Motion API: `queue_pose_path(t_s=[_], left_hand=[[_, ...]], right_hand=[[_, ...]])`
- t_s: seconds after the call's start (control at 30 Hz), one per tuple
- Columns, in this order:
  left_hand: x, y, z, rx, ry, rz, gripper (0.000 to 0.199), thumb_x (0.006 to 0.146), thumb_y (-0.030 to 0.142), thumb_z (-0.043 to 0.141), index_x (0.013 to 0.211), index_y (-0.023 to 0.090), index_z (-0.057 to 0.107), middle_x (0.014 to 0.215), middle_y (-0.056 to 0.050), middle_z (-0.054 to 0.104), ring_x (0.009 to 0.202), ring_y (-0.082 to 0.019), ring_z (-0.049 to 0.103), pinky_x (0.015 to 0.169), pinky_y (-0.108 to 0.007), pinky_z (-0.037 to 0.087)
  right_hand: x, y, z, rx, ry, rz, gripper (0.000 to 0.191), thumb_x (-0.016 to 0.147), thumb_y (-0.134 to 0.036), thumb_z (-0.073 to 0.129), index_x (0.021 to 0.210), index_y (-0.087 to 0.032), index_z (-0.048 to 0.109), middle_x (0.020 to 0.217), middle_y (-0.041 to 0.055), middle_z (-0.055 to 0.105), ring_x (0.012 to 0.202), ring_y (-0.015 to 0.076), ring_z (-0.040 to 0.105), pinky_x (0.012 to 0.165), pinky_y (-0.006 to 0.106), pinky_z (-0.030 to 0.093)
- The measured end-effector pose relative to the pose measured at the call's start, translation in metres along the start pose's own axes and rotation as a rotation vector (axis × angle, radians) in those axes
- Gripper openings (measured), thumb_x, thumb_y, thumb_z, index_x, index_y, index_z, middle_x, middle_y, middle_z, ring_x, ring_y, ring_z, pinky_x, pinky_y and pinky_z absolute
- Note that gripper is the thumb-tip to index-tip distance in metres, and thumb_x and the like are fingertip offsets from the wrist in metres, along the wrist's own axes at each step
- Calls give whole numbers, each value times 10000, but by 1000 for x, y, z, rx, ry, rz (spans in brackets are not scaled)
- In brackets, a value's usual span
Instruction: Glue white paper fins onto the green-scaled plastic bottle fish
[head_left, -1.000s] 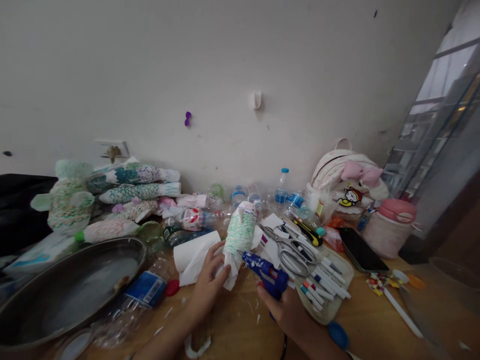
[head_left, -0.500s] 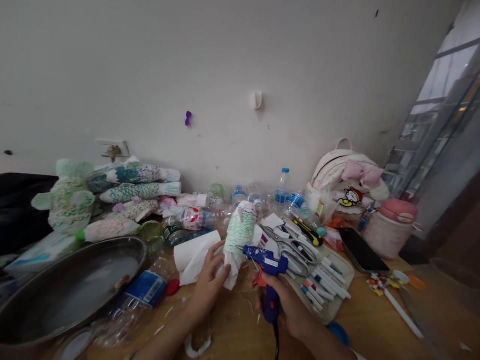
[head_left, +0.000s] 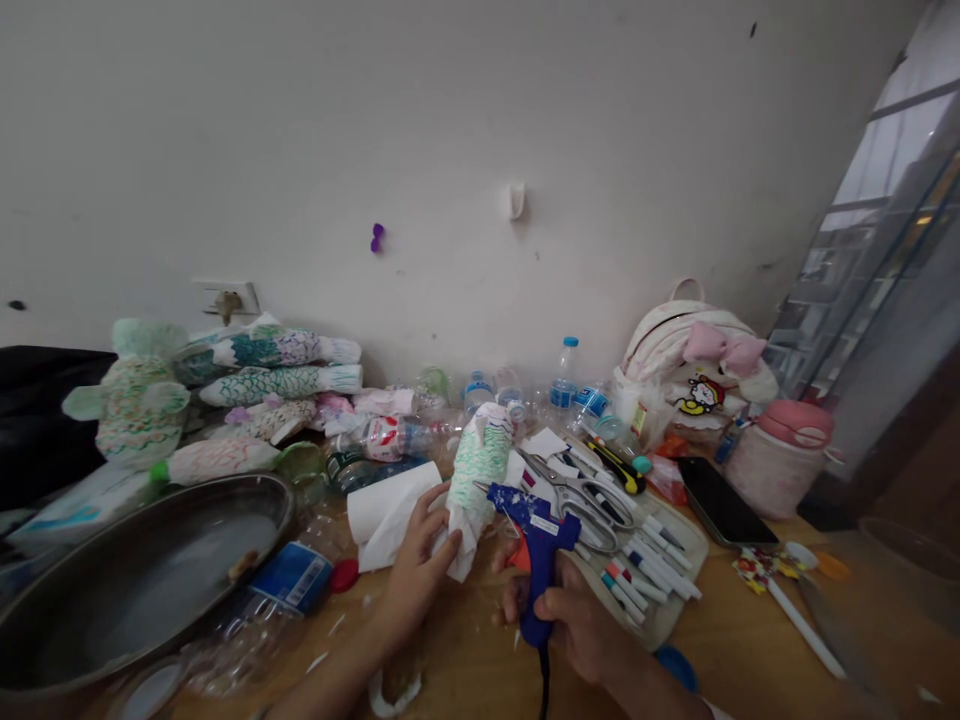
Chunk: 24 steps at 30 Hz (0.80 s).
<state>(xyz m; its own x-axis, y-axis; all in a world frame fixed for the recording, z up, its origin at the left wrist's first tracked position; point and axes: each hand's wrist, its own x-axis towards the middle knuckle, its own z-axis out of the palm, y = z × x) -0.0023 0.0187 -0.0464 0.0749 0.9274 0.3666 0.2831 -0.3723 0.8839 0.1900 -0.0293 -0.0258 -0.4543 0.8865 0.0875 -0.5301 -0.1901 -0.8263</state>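
In my left hand (head_left: 426, 550) is the loose white tail end of a paper-wrapped fish (head_left: 482, 465), drawn over with green scales and purple lines near its top. The fish leans with its head pointing away from me. My right hand (head_left: 562, 610) grips a blue glue gun (head_left: 541, 545) by the handle, its orange trigger partly hidden by fingers. The gun's nozzle points left, close to the lower side of the fish; whether it touches I cannot tell. A roll of white paper (head_left: 394, 505) lies just left of the fish.
On the left are a big oval pan (head_left: 150, 570) and a clear bottle with a blue label (head_left: 292, 577). Several decorated fish (head_left: 285, 382) are piled behind. To the right lie scissors (head_left: 581, 500), a tray of markers (head_left: 675, 620), a phone (head_left: 724, 500) and a pink-lidded cup (head_left: 780, 460).
My right hand has shifted its grip lower on the glue gun, and the gun has tilted a little, its nozzle slightly higher. My left hand and the fish look the same.
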Motion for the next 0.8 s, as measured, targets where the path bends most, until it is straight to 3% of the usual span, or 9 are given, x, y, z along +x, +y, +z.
queue_pose_path(t_s=[0.17,0.5,0.8], left_hand=[[-1,1,0,2,13,-1,262,802,445,540,818,210,655,1337,-105,458,1274,-298,394,1077,-460,295],[0,-2,1,19,11,12,264,800,451,536,808,207,635,1323,-112,463,1261,-293,406,1061,-458,320],[-3,4,1,95,-27,54,286,844,428,489,881,212,672,1353,-106,446,1277,-288,389,1086,-455,290]], right_hand=[[2,4,-5,-73,8,-34,364,562,-136,494,918,-191,544,908,32,655,646,135,578,652,299,424],[2,10,-17,-556,273,-123,247,683,-210,468,884,-168,606,791,26,649,657,153,574,657,299,413],[4,22,-22,-557,496,-208,162,631,-315,582,733,-195,616,719,33,641,710,204,588,707,335,475]])
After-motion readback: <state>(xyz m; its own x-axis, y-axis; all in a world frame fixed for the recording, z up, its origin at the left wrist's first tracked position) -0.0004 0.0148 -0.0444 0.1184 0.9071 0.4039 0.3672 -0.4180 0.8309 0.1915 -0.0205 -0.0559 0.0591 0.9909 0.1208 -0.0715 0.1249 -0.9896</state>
